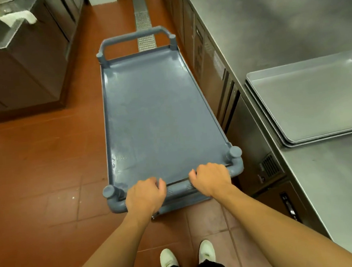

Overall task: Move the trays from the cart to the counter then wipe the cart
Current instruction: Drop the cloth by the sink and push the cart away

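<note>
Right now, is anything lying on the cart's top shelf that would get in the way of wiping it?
Nothing visible. The cart top shelf is bare, and the trays sit stacked on the counter. Both the left hand and right hand grip the near handle, and neither holds a cloth.

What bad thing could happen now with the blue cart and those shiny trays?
The cart sits close beside the counter, so pushed crooked it might bump the cabinet doors. Both hands, left hand and right hand, grip its handle, so neither holds a cloth for wiping. The stacked trays lie near the counter's edge and could get knocked.
</note>
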`<move>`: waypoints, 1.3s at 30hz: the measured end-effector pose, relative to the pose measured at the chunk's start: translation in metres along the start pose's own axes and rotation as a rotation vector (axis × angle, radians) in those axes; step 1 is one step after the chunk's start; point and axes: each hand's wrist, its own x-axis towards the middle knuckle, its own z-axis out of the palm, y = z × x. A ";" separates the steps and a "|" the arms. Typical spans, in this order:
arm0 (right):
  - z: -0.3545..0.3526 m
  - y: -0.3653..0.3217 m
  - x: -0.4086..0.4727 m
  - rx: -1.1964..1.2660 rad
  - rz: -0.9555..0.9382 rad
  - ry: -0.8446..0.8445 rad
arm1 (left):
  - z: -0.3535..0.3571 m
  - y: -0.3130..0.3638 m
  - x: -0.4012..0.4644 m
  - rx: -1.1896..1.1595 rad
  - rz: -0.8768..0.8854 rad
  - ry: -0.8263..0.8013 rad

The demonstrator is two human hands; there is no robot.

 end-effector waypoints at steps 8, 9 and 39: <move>0.005 0.021 -0.049 -0.016 0.069 0.007 | 0.006 0.020 -0.018 0.054 0.064 -0.057; 0.002 0.023 -0.052 -0.051 0.027 -0.009 | 0.006 0.026 -0.019 0.059 0.074 -0.060; -0.019 0.128 0.015 -0.034 0.124 0.091 | 0.021 0.130 0.040 0.067 0.123 0.010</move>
